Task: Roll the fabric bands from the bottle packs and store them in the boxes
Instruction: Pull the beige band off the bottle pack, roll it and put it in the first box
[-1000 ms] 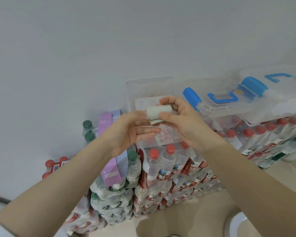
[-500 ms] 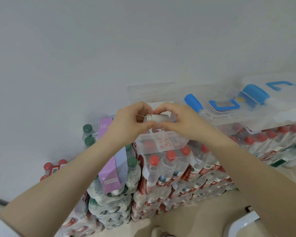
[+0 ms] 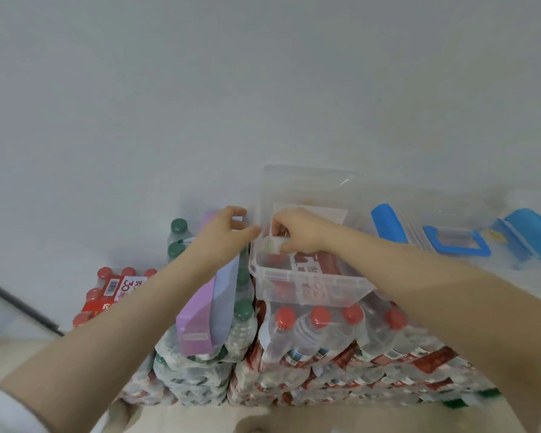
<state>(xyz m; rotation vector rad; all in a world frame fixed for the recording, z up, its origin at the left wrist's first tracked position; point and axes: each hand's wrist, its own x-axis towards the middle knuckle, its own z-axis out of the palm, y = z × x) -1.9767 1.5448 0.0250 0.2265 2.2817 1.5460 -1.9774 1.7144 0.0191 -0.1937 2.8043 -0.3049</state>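
1. Your right hand (image 3: 297,234) has carried the rolled band (image 3: 274,245) down into the clear box (image 3: 310,284), still pinching it.
2. Your left hand (image 3: 224,237), at nine o'clock, has let go, fingers loose; storing nearly done.

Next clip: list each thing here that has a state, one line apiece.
fabric roll: rolled up, held inside the box.
clear box: open, no lid on, resting on the red-capped packs.
right hand: closed on the fabric roll, reaching into the box.
left hand: empty, fingers loose, at the box's left rim.
red-capped bottle packs: wrapped, stacked.
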